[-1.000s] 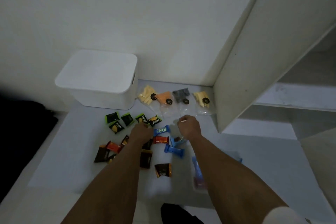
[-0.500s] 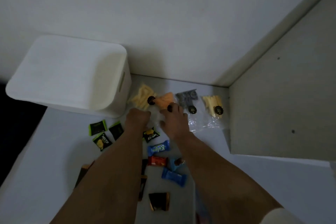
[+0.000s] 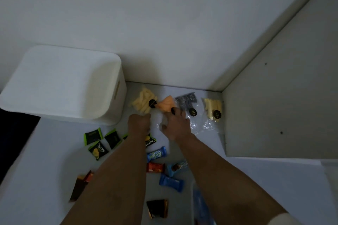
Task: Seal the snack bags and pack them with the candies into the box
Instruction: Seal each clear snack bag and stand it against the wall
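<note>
Orange snack bag (image 3: pixel 165 105) reached at the bench's far edge.
Its clear end is pinched by the left hand (image 3: pixel 139 121) and right hand (image 3: pixel 175 124).

Left hand (image 3: pixel 139 123) fisted; right hand (image 3: pixel 175 126) palm-down, fingers curled.

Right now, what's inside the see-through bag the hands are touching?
Orange snack pieces fill the far end of the clear bag. The left hand and right hand cover its near end, so anything there is hidden.
</note>
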The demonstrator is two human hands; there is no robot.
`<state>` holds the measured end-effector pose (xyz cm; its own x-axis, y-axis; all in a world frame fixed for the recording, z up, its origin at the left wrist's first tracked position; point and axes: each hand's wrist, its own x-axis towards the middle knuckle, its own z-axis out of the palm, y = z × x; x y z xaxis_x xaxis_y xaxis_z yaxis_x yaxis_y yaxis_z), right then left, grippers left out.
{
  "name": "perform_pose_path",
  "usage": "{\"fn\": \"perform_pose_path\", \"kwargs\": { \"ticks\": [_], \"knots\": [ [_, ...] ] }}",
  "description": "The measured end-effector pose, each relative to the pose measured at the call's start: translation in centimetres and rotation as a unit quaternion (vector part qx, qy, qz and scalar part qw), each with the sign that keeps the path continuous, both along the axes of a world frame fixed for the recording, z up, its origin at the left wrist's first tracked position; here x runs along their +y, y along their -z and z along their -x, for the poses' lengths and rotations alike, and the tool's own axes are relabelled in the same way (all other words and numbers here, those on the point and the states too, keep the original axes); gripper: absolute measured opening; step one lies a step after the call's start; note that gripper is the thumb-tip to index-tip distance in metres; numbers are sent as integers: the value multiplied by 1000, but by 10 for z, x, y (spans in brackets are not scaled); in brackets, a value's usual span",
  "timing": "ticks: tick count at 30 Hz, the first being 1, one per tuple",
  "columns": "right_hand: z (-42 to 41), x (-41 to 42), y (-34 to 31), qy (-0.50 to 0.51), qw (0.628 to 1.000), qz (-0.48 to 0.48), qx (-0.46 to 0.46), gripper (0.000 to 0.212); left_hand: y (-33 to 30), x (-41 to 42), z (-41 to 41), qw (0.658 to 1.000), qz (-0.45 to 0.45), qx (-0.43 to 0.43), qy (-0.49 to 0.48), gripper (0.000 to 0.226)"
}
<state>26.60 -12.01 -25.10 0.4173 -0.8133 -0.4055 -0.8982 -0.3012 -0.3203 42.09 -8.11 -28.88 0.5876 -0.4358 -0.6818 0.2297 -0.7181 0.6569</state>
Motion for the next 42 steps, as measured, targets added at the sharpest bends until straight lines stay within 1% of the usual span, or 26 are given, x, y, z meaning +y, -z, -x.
{"fn": "perform_pose_path", "kwargs": {
  "ticks": [2,4,6,8,9,12,16,18,21,24,26,28,31,34,37,40,42],
  "knots": [
    [2,4,-6,14,1000,-22,0,60,-7,3,-1,1000,13,-14,0,40],
    [3,9,-13,31,999,-33,0,62,-9,7,-3,1000,20,-14,-5,44],
    [3,15,-15,46,998,-38,5,62,-13,12,-1,1000,16,22,-2,37],
    [1,20,-14,59,997,-40,14,61,-16,15,2,999,-5,26,35,29],
    [3,22,-12,64,997,-45,15,61,-13,15,5,998,-17,26,50,29],
    [5,28,1,80,996,-47,16,61,2,11,8,996,-39,44,74,44],
    [10,33,14,83,995,-47,27,61,35,-2,4,994,-46,3,103,52],
    [10,35,17,82,995,-42,25,61,46,-11,0,992,-54,-11,117,51],
    [7,36,17,83,995,-48,23,63,10,-11,-1,989,-46,-30,136,41],
    [2,36,9,93,994,-51,20,65,-21,-3,-2,990,-2,-41,133,32],
    [0,37,-3,97,994,-39,17,68,-37,6,-4,994,26,-11,102,24],
    [-3,39,-19,96,995,-18,0,65,-55,15,-7,996,50,14,78,18],
    [-7,44,-46,73,996,24,-43,56,-90,24,-14,993,77,15,86,19],
    [-13,52,-74,48,995,44,-82,48,-124,34,-22,988,91,-3,125,20],
    [-19,64,-99,35,988,76,-127,30,-152,47,-27,984,113,0,136,26],
    [-24,79,-118,59,972,102,-202,18,-179,60,-28,976,148,7,158,20],
    [-26,89,-131,98,959,104,-246,15,-197,70,-27,971,167,25,167,28]
  ]
}}
